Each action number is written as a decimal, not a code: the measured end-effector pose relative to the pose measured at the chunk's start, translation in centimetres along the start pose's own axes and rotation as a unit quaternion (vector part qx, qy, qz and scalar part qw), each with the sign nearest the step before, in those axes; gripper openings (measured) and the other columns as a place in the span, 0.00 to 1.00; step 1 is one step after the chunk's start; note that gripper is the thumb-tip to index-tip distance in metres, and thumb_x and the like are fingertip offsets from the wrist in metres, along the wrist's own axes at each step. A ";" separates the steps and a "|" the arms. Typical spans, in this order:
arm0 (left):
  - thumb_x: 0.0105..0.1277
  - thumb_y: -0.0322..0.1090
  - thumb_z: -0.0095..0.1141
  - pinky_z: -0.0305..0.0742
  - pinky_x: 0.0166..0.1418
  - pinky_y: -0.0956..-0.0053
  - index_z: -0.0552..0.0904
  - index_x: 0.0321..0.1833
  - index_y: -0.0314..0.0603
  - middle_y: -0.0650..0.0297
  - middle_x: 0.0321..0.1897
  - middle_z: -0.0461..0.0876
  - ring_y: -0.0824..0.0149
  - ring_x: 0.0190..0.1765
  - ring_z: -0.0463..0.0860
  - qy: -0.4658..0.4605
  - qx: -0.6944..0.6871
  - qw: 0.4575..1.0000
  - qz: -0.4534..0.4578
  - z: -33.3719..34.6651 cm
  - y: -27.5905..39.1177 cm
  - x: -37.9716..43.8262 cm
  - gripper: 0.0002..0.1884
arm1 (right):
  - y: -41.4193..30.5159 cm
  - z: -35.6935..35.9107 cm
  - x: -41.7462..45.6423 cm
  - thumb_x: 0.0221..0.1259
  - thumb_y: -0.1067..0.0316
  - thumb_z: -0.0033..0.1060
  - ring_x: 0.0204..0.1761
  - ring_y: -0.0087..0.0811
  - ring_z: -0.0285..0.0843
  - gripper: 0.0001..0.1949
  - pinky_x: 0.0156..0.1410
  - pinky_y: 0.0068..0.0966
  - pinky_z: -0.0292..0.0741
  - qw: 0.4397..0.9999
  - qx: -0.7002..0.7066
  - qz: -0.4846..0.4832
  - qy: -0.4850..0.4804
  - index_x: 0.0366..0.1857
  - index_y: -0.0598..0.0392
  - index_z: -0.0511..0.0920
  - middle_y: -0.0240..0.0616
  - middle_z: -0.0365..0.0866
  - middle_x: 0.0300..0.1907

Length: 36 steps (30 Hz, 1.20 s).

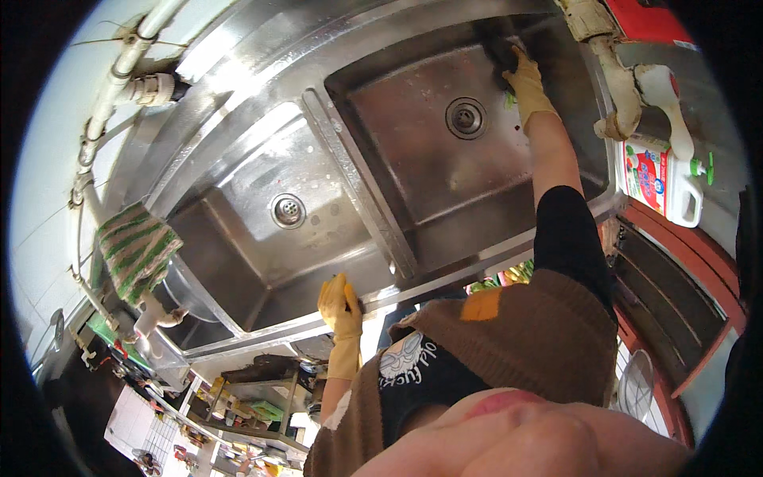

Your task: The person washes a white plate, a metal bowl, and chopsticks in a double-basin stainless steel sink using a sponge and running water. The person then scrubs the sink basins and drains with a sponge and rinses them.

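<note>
Both my hands wear yellow rubber gloves. My right hand (527, 83) reaches into the right basin (411, 143) of a stainless steel double sink, close to its far wall. Its thumb and forefinger are apart, with nothing clear between them; the fingertips lie in shadow. A green vegetable scrap (509, 100) is beside the glove, left of the palm. The right drain (466, 118) lies further left. At the front rim of the left basin (250, 250), my left hand (341, 307) is bent with curled fingers. Whether it grips anything is hidden. Water spots mark the left basin's floor around its drain (288, 210).
A metal divider (357, 179) separates the basins. On the right stand a white detergent jug (658, 182) with a green pump and a tap (620, 101). A striped green cloth (138, 250) hangs over a left-hand tap (155, 319). Pipes (98, 125) run along the tiled wall.
</note>
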<state>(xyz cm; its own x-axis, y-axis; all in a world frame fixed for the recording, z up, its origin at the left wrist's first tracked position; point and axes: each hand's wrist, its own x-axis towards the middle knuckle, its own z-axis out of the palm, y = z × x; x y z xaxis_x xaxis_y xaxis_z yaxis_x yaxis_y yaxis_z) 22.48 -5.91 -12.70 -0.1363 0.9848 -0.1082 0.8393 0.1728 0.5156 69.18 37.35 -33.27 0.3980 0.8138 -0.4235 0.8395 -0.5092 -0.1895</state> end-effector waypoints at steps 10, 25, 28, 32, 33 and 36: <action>0.67 0.30 0.55 0.72 0.60 0.49 0.81 0.49 0.31 0.47 0.40 0.84 0.45 0.44 0.83 0.009 -0.005 1.000 0.014 0.1 0.0 -0.2 0.12 | 7.3 -2.9 -6.6 0.48 0.59 0.74 0.61 0.48 0.73 0.34 0.66 0.37 0.72 0.982 0.092 -0.047 0.157 0.64 0.43 0.72 0.52 0.76 0.59; 0.66 0.30 0.55 0.73 0.59 0.51 0.82 0.47 0.31 0.48 0.39 0.85 0.47 0.44 0.83 0.013 0.023 1.000 -0.005 0.5 0.1 0.0 0.11 | -9.5 4.7 -9.1 0.65 0.60 0.55 0.52 0.51 0.81 0.26 0.54 0.41 0.79 0.995 -0.025 -0.081 0.059 0.68 0.38 0.67 0.55 0.79 0.52; 0.65 0.30 0.56 0.74 0.55 0.51 0.82 0.46 0.30 0.48 0.37 0.84 0.45 0.41 0.83 0.025 0.023 0.999 0.008 0.3 0.1 0.4 0.10 | -16.4 8.2 -15.5 0.64 0.61 0.54 0.58 0.52 0.75 0.26 0.58 0.46 0.75 0.972 -0.038 -0.226 -0.043 0.67 0.25 0.67 0.50 0.74 0.56; 0.64 0.29 0.56 0.75 0.51 0.53 0.82 0.44 0.30 0.47 0.35 0.83 0.44 0.38 0.81 0.029 0.011 0.999 0.010 0.0 0.2 0.2 0.09 | -18.3 11.0 -22.0 0.64 0.62 0.55 0.59 0.52 0.73 0.25 0.61 0.47 0.73 0.957 0.011 -0.283 -0.066 0.65 0.26 0.69 0.50 0.77 0.52; 0.64 0.29 0.56 0.75 0.50 0.53 0.82 0.43 0.30 0.47 0.35 0.83 0.44 0.37 0.81 0.005 -0.002 1.000 0.007 -0.1 0.3 0.1 0.09 | -17.1 10.3 -21.6 0.63 0.64 0.57 0.59 0.52 0.73 0.26 0.63 0.44 0.72 0.960 0.048 -0.262 -0.084 0.66 0.30 0.69 0.50 0.77 0.53; 0.64 0.28 0.56 0.75 0.46 0.55 0.82 0.43 0.28 0.46 0.33 0.83 0.45 0.36 0.81 0.057 0.014 0.997 0.051 0.2 0.5 0.2 0.09 | -11.2 6.1 -18.1 0.58 0.67 0.65 0.61 0.48 0.73 0.28 0.66 0.37 0.70 0.957 0.137 -0.257 -0.007 0.66 0.42 0.70 0.48 0.77 0.57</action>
<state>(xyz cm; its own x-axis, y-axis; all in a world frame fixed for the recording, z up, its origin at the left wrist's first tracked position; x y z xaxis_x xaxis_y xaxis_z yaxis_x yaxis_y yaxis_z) 22.95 -5.62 -12.62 -0.1074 0.9933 0.0419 0.8661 0.0728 0.4945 50.30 26.61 -28.90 -0.0488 0.9734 -0.2239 0.7937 -0.0983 -0.6003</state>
